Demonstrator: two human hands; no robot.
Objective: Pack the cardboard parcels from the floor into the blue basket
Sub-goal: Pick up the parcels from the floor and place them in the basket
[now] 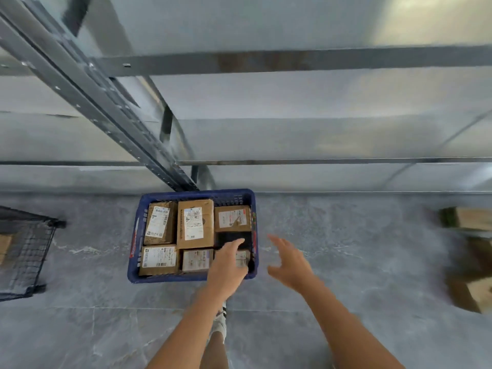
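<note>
The blue basket (134, 237) stands on the grey floor below a metal rack and holds several labelled cardboard parcels (195, 223). My left hand (227, 265) reaches into the basket's near right corner and lies over a small parcel (242, 258) there; whether its fingers grip that parcel cannot be told. A dark gap shows just behind that parcel. My right hand (288, 262) hovers outside the basket's right wall, fingers spread and holding nothing. More cardboard parcels (472, 288) lie blurred on the floor at the far right.
A grey metal rack (149, 155) with shelves rises behind the basket. A black wire basket (25, 251) with something brown inside stands at the left edge. My white shoe (219, 324) shows between my forearms. Bare floor lies around the blue basket.
</note>
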